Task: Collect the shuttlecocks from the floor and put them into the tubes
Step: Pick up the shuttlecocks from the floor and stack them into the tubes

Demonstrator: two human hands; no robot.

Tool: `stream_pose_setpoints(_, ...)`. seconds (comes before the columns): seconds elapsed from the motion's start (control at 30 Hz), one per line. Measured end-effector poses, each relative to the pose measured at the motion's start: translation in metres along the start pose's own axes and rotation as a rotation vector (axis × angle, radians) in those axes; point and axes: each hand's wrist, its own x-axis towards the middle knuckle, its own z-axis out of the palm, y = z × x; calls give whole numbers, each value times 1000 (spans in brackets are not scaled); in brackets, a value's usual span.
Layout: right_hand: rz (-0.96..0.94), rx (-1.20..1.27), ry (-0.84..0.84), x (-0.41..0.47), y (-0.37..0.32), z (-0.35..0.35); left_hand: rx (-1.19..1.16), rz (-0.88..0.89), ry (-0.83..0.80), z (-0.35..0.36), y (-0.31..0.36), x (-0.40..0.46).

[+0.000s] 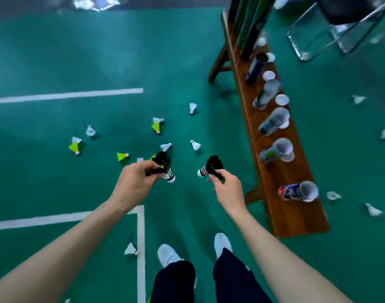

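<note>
Fingers (153, 169) of the left hand (135, 182) are pinching a black shuttlecock (165, 166) by its feathers, with the white cork end pointing down and to the right. The right hand (227, 189) is pinching another black shuttlecock (210, 167) the same way, and its cork is pointing left. Both hands are holding their shuttlecocks up in the air, above the green floor (56, 62), and the two corks are near each other but not touching. The person is standing just beside a long wooden bench (296, 219), where several open tubes (274, 121) are lying in a row, with what look like white lids beside some of them. To do this step well, the person is probably needing to turn toward the bench and pick one tube, maybe the nearest tube (298, 191) with the red and blue label. Each shuttlecock should be going in cork first, so the feathers are not getting bent. Holding the feathers softly is helping too, because they could crush easily. One hand may need to be steadying the tube, since it is lying on its side and could roll. Many white shuttlecocks (196, 145) and yellow shuttlecocks (121, 156) are lying on the floor, so lots of work is left.
</note>
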Motion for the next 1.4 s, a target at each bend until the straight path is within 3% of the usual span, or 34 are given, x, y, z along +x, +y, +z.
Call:
stream_pose_setpoints(0.27,232,288,266,-77,32,-122,221,345,-210,44,166,-5)
stream_pose_setpoints(0.47,400,288,415,-101,129,-202,297,518,-332,166,237,-1)
stream_pose_setpoints(0.67,530,247,462,-97,206,-273,381,507,-453,314,271,20)
stream_pose_setpoints(0.9,464,254,509,-67,233,-334,576,475,-574,398,275,24)
stream_pose_setpoints(1.0,405,217,501,-57,237,-345,647,390,-626,410,273,20)
stream_pose_setpoints(1.13,287,153,424,-49,232,-345,567,319,-597,406,272,13)
stream_pose_setpoints(1.4,130,-223,93,-14,203,-314,546,130,-492,329,246,5)
